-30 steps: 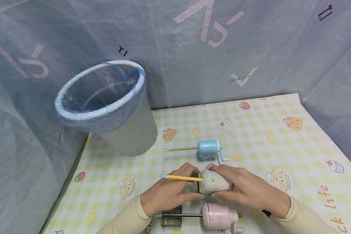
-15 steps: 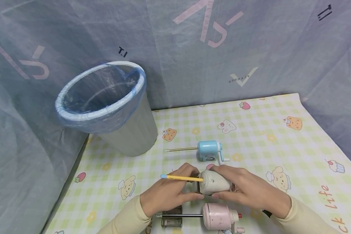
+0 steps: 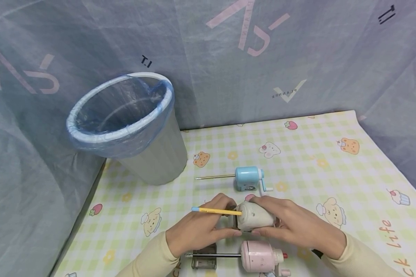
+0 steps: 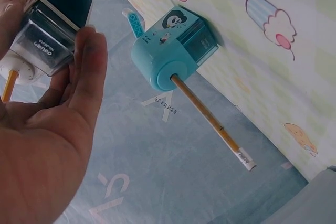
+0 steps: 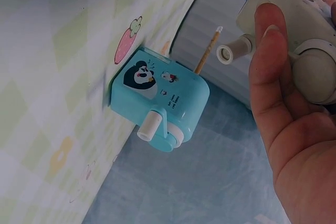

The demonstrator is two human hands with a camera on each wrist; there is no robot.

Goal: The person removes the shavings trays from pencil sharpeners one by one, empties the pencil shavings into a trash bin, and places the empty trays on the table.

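Observation:
A cream-white crank pencil sharpener (image 3: 256, 216) is held between both hands above the checked cloth. A yellow pencil (image 3: 216, 211) with a light blue end sticks out of its front toward the left. My left hand (image 3: 199, 229) grips the sharpener's drawer end; the dark see-through drawer (image 4: 44, 43) shows between thumb and fingers in the left wrist view. My right hand (image 3: 292, 221) holds the body from the other side, its fingers by the crank knob (image 5: 233, 50) in the right wrist view.
Beyond the hands stands a blue sharpener (image 3: 247, 177) holding a pencil. Nearer lies a pink sharpener (image 3: 258, 256) with a black pencil, which passes over a dark see-through box (image 3: 203, 262). A grey bin (image 3: 163, 154) with a blue liner stands back left, before a grey curtain.

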